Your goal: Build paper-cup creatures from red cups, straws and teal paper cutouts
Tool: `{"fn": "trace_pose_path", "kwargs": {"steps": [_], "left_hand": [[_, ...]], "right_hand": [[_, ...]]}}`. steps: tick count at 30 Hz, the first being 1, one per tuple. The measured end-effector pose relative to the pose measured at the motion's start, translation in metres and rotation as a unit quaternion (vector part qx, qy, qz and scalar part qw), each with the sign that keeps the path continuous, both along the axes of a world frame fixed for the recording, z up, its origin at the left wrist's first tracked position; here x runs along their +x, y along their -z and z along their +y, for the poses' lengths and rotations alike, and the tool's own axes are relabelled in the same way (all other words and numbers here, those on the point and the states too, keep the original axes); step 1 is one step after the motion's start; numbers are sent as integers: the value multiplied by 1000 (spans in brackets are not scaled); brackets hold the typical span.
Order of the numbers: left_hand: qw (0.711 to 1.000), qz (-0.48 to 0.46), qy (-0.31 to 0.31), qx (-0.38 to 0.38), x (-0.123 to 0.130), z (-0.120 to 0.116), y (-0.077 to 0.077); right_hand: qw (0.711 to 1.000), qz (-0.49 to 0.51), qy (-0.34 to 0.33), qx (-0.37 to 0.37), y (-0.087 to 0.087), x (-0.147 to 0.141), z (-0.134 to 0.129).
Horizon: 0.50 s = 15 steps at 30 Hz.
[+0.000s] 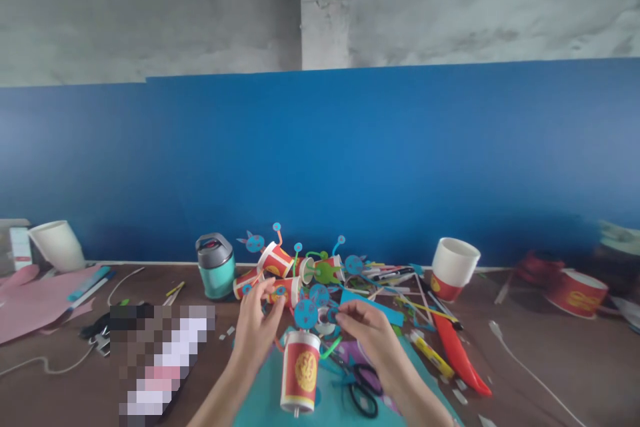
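Note:
A red and white paper cup (293, 373) stands upright between my hands, with a blue paper animal head (305, 313) at its top. A green straw (331, 347) sticks out at its right side. My left hand (257, 320) is raised at the upper left of this cup, thumb and fingers apart, holding nothing visible. Just right of the blue head, my right hand (369, 330) pinches a small blue paper disc (332, 314). A white tape roll (326, 327) lies partly hidden behind the disc. Black-handled scissors (364, 400) rest right of the cup.
Decorated cups (277, 259) lie heaped behind my hands. A teal lidded container (217, 267) stands left, stacked white cups (454, 263) right. A yellow glue stick (433, 353) and red pointed object (457, 353) lie right. A blue partition (320, 160) rises behind.

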<state>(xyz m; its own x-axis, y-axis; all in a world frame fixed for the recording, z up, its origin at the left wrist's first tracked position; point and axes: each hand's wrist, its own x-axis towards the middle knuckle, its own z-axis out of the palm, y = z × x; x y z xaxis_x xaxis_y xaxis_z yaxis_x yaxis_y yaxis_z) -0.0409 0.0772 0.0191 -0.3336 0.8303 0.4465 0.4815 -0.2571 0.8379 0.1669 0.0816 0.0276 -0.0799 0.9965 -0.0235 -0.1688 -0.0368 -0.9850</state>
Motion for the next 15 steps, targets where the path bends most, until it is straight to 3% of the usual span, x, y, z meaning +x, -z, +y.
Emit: {"fn": "trace_pose_path", "kwargs": {"steps": [2,5,10,15], "left_hand": [[995,-15,44,-89,-14,4,12],[979,-91,99,-154,-14,5,29],[950,-236,147,-144,-1,2,38],[936,-269,199,-111,7,-10,34]], "right_hand": [[999,-38,2,24,7,-6,5],[994,-94,-11,59,13,-22,10],[984,-147,-52,91,4,-44,12],[964,-204,-69,153,-3,-52,11]]}}
